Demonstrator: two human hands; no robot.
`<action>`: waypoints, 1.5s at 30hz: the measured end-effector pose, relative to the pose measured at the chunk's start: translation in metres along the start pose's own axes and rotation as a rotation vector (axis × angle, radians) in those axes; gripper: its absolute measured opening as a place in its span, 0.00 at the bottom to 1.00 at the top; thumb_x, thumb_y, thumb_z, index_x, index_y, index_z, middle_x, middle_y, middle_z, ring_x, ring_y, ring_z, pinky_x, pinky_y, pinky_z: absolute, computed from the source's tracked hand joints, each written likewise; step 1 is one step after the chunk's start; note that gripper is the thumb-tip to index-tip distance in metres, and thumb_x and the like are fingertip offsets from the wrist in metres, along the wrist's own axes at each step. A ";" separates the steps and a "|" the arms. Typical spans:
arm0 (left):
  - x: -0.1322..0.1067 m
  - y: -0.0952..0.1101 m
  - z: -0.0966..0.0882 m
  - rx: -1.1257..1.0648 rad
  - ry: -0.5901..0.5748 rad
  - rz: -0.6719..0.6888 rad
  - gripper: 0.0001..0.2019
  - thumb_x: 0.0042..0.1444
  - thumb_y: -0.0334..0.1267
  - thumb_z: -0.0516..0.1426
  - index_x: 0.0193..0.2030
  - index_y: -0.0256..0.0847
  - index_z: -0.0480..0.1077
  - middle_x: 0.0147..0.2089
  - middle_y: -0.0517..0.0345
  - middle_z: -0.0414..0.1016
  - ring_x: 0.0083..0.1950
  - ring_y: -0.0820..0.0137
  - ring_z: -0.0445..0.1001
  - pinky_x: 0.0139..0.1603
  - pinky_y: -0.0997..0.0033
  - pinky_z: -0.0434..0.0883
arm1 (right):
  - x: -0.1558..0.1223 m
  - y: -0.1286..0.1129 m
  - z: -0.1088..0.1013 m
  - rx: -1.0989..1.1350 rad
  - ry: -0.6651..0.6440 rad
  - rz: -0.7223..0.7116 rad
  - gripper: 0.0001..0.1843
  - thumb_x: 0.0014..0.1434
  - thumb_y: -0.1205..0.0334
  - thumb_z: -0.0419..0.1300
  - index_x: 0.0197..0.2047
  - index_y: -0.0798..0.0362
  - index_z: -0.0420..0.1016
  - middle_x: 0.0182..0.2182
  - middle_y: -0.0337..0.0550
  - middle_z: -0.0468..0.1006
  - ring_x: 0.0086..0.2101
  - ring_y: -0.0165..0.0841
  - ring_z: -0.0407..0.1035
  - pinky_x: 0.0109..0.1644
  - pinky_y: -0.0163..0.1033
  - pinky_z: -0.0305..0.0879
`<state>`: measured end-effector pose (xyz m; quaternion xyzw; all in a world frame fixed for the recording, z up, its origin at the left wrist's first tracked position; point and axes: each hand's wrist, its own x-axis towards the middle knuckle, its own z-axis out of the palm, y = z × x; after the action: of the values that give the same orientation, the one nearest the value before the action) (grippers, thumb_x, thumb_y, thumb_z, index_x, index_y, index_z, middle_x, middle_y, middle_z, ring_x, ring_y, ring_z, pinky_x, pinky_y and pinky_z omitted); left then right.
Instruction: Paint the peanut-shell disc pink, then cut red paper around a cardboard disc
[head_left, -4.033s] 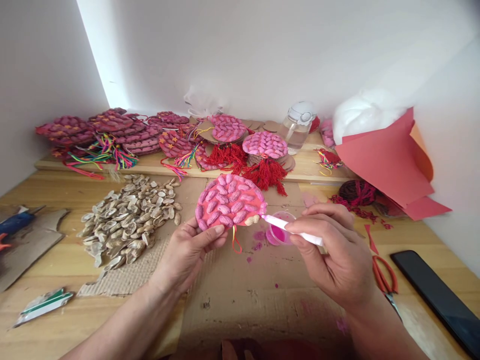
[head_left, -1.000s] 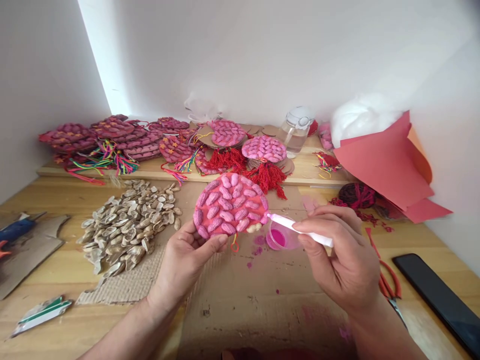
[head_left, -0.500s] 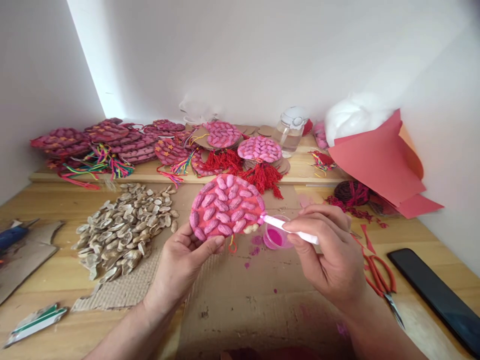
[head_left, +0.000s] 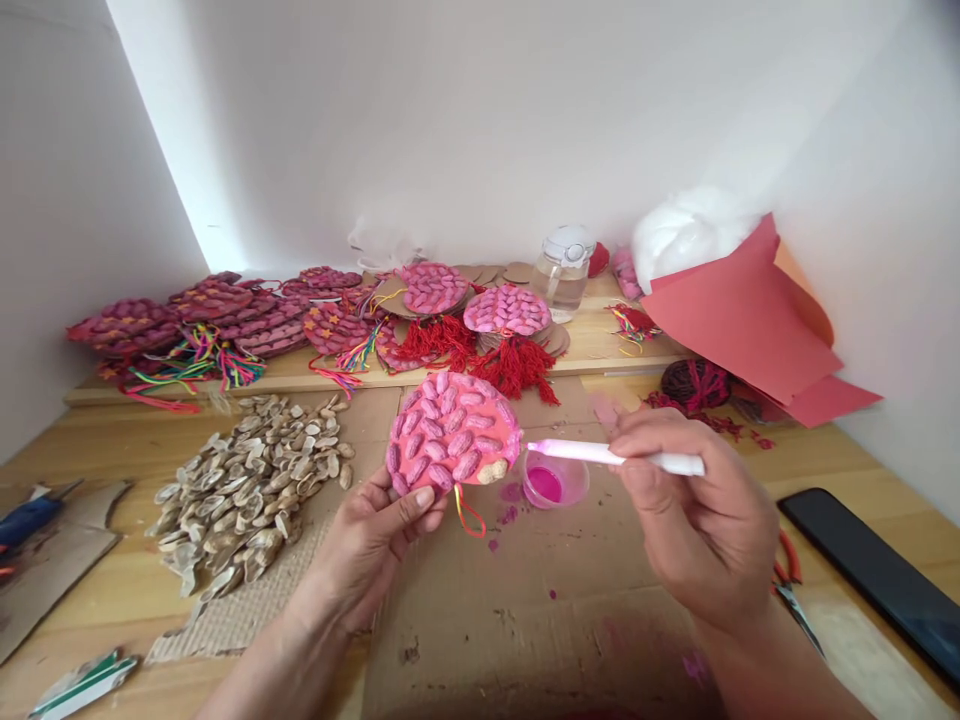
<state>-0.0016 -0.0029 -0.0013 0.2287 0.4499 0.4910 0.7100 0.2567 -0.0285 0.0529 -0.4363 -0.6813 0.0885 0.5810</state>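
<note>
My left hand [head_left: 379, 540] grips the lower edge of a round pink disc covered with pink-painted peanut shells [head_left: 452, 432], holding it tilted above the cardboard mat. One shell at the disc's lower right is still bare tan. My right hand [head_left: 694, 515] pinches a white brush [head_left: 615, 456] held almost level, its pink tip touching the disc's right edge. A small cup of pink paint [head_left: 555, 481] sits on the mat just below the brush.
A heap of bare peanut shells [head_left: 251, 485] lies to the left. Finished pink and maroon discs with tassels [head_left: 315, 320] line a raised board at the back, beside a clear bottle [head_left: 562, 272]. Red paper [head_left: 739, 320], red-handled scissors [head_left: 787, 580] and a black phone [head_left: 874, 580] lie right.
The disc has dropped slightly and tilted flatter in my left hand. My right hand has slid back along the brush, which now lies more level, its tip staying at the disc's right edge.
</note>
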 end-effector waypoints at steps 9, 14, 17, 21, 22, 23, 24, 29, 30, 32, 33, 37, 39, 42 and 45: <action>-0.001 0.000 -0.003 0.014 -0.042 0.010 0.24 0.44 0.27 0.73 0.48 0.37 0.74 0.37 0.55 0.81 0.33 0.72 0.80 0.33 0.77 0.80 | -0.002 -0.001 -0.001 -0.149 0.041 0.014 0.11 0.62 0.68 0.61 0.48 0.51 0.75 0.41 0.44 0.78 0.42 0.36 0.72 0.46 0.43 0.68; 0.000 -0.001 -0.004 0.021 -0.026 0.019 0.26 0.43 0.26 0.73 0.50 0.37 0.73 0.38 0.53 0.81 0.33 0.71 0.81 0.33 0.76 0.80 | -0.001 0.000 -0.001 -0.087 -0.039 -0.008 0.08 0.63 0.69 0.59 0.46 0.52 0.74 0.39 0.44 0.76 0.45 0.39 0.70 0.54 0.51 0.63; 0.001 -0.001 -0.005 0.013 -0.036 0.030 0.27 0.43 0.26 0.73 0.51 0.36 0.73 0.38 0.53 0.81 0.33 0.71 0.81 0.33 0.76 0.80 | -0.001 0.000 -0.001 -0.075 -0.075 -0.021 0.08 0.63 0.69 0.59 0.45 0.52 0.73 0.37 0.43 0.75 0.43 0.39 0.69 0.53 0.53 0.62; 0.002 -0.002 -0.006 0.014 -0.031 0.030 0.25 0.44 0.26 0.72 0.50 0.36 0.74 0.38 0.53 0.81 0.33 0.70 0.81 0.33 0.76 0.81 | 0.000 0.000 -0.001 -0.057 -0.055 -0.036 0.08 0.63 0.70 0.59 0.45 0.52 0.73 0.37 0.44 0.76 0.43 0.40 0.68 0.53 0.54 0.63; 0.002 -0.002 -0.006 0.020 -0.030 0.032 0.25 0.45 0.26 0.72 0.50 0.36 0.74 0.38 0.53 0.81 0.33 0.70 0.81 0.33 0.76 0.81 | 0.000 0.001 -0.001 -0.058 -0.053 -0.040 0.08 0.63 0.70 0.59 0.45 0.52 0.73 0.37 0.45 0.76 0.44 0.40 0.68 0.53 0.54 0.62; 0.002 -0.002 -0.007 0.026 -0.030 0.035 0.25 0.45 0.26 0.72 0.51 0.37 0.73 0.38 0.53 0.81 0.33 0.70 0.81 0.33 0.76 0.81 | 0.000 0.001 -0.001 -0.062 -0.060 -0.045 0.08 0.63 0.70 0.59 0.45 0.52 0.73 0.37 0.44 0.76 0.44 0.40 0.68 0.54 0.54 0.62; 0.002 -0.003 -0.007 0.034 -0.032 0.039 0.26 0.45 0.26 0.72 0.52 0.37 0.73 0.39 0.53 0.81 0.33 0.71 0.81 0.33 0.76 0.81 | 0.000 0.001 0.000 -0.069 -0.072 -0.050 0.08 0.63 0.70 0.58 0.45 0.52 0.73 0.37 0.44 0.76 0.44 0.39 0.68 0.54 0.54 0.62; 0.004 -0.003 -0.008 0.040 -0.035 0.070 0.26 0.46 0.27 0.72 0.52 0.37 0.73 0.39 0.53 0.81 0.34 0.71 0.81 0.34 0.76 0.80 | 0.000 0.001 -0.001 -0.079 -0.107 -0.063 0.07 0.63 0.70 0.59 0.44 0.53 0.73 0.36 0.43 0.76 0.44 0.38 0.68 0.53 0.52 0.62; 0.004 -0.003 -0.008 0.042 -0.033 0.074 0.26 0.46 0.27 0.72 0.52 0.37 0.73 0.39 0.53 0.81 0.35 0.71 0.81 0.34 0.76 0.80 | 0.001 0.000 -0.001 -0.076 -0.104 -0.065 0.07 0.62 0.70 0.59 0.44 0.53 0.73 0.36 0.43 0.76 0.44 0.38 0.68 0.53 0.52 0.62; 0.003 -0.003 -0.008 0.052 -0.029 0.076 0.26 0.45 0.27 0.72 0.53 0.37 0.73 0.39 0.54 0.81 0.35 0.71 0.80 0.34 0.77 0.80 | 0.001 0.000 -0.001 -0.077 -0.097 -0.077 0.08 0.62 0.70 0.59 0.44 0.53 0.73 0.36 0.43 0.76 0.43 0.38 0.68 0.54 0.52 0.62; 0.003 -0.003 -0.008 0.059 -0.028 0.080 0.27 0.45 0.27 0.72 0.53 0.38 0.73 0.40 0.53 0.81 0.35 0.72 0.80 0.34 0.77 0.80 | 0.001 0.000 -0.001 -0.082 -0.095 -0.086 0.08 0.62 0.71 0.59 0.45 0.53 0.73 0.36 0.43 0.77 0.43 0.37 0.68 0.54 0.52 0.62; 0.002 -0.003 -0.007 0.079 -0.022 0.113 0.26 0.45 0.28 0.72 0.52 0.38 0.73 0.40 0.54 0.80 0.35 0.72 0.80 0.34 0.78 0.80 | 0.001 0.000 -0.001 -0.146 -0.118 -0.107 0.09 0.62 0.71 0.59 0.45 0.53 0.74 0.36 0.42 0.77 0.45 0.37 0.67 0.54 0.50 0.62; 0.002 -0.003 -0.006 0.081 -0.018 0.110 0.27 0.45 0.28 0.72 0.52 0.38 0.73 0.40 0.53 0.81 0.35 0.71 0.81 0.34 0.77 0.80 | 0.001 0.000 -0.001 -0.163 -0.122 -0.102 0.08 0.62 0.70 0.59 0.45 0.53 0.74 0.36 0.42 0.77 0.45 0.37 0.67 0.53 0.50 0.63; 0.002 -0.003 -0.006 0.074 -0.020 0.092 0.27 0.45 0.28 0.72 0.52 0.38 0.73 0.41 0.53 0.81 0.35 0.71 0.81 0.35 0.76 0.80 | 0.001 -0.001 -0.001 -0.159 -0.116 -0.091 0.08 0.62 0.70 0.59 0.44 0.53 0.74 0.36 0.42 0.76 0.45 0.38 0.67 0.53 0.50 0.62; 0.002 -0.002 -0.006 0.045 -0.019 0.088 0.24 0.45 0.27 0.72 0.50 0.38 0.74 0.39 0.54 0.81 0.34 0.71 0.81 0.34 0.77 0.80 | 0.001 -0.002 -0.001 -0.150 -0.118 -0.084 0.07 0.62 0.70 0.59 0.44 0.53 0.74 0.35 0.42 0.76 0.45 0.38 0.67 0.52 0.50 0.62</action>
<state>-0.0050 -0.0026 -0.0068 0.2689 0.4437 0.5093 0.6866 0.2571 -0.0296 0.0547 -0.4437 -0.7369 0.0384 0.5086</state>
